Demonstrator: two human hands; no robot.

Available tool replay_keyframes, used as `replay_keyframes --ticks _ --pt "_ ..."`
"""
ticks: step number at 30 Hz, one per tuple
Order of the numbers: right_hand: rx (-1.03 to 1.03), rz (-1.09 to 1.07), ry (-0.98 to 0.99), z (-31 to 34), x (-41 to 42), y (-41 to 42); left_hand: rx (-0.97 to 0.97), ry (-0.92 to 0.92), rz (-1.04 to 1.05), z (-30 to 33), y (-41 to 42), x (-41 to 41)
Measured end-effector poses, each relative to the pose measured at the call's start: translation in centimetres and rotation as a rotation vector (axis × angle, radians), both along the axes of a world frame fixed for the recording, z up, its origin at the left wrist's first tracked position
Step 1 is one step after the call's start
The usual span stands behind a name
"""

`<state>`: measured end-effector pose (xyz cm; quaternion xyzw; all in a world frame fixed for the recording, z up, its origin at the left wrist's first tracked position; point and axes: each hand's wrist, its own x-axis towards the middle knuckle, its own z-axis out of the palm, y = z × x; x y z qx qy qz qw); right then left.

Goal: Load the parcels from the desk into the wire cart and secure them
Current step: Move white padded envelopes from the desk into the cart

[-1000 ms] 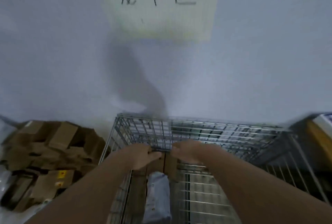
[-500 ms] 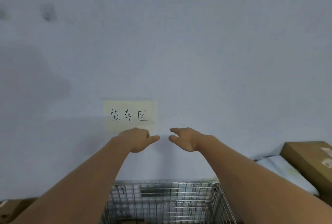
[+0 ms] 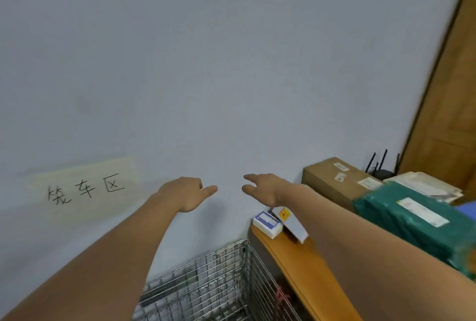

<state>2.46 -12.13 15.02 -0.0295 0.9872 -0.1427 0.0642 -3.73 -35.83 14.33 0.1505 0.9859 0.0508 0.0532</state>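
The view has swung right since half a second ago: the counter [image 3: 296,264] now shows at 4 o'clock, bearing a green parcel [image 3: 412,220] and a cardboard box [image 3: 332,181]. The wire cart [image 3: 211,284] sits at 6 o'clock. Left hand [image 3: 185,192] and right hand [image 3: 265,188] hang outstretched, empty, fingers seemingly loose, thumbs facing.

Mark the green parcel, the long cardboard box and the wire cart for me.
green parcel [image 3: 412,220]: head view, on its top face.
long cardboard box [image 3: 332,181]: head view, on its top face.
wire cart [image 3: 219,271]: head view, on its far mesh wall.
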Motion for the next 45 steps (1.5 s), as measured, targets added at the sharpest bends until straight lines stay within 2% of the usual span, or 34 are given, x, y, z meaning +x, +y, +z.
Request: replay_keyframes --ticks 9,14,19,28,37,41,45 --pt "0.0 -0.379 -0.045 -2.1 6.3 14.5 -0.002 -0.057 -0.325 -2.5 14.5 0.0" --pt "0.006 -0.47 -0.085 -4.2 7.5 19.3 -0.018 -0.102 -0.4 -4.7 20.6 -0.4" --pt "0.001 -0.455 -0.105 -6.9 5.4 24.2 -0.036 -0.132 -0.392 -7.7 26.2 -2.5" --pt "-0.06 -0.303 -0.161 -13.0 -2.9 31.7 -0.03 -0.237 -0.268 -14.6 34.9 -8.1" --pt "-0.053 -0.296 -0.259 -19.4 -13.0 36.1 0.024 -0.394 -0.082 -22.4 39.0 -13.6" --pt "-0.062 -0.288 -0.336 -22.5 -17.0 38.0 0.126 -0.421 0.0 -26.1 41.5 -15.0" --pt "-0.109 -0.396 -0.304 -25.2 -20.2 39.7 0.38 -0.556 0.241 -29.3 45.6 -15.7"
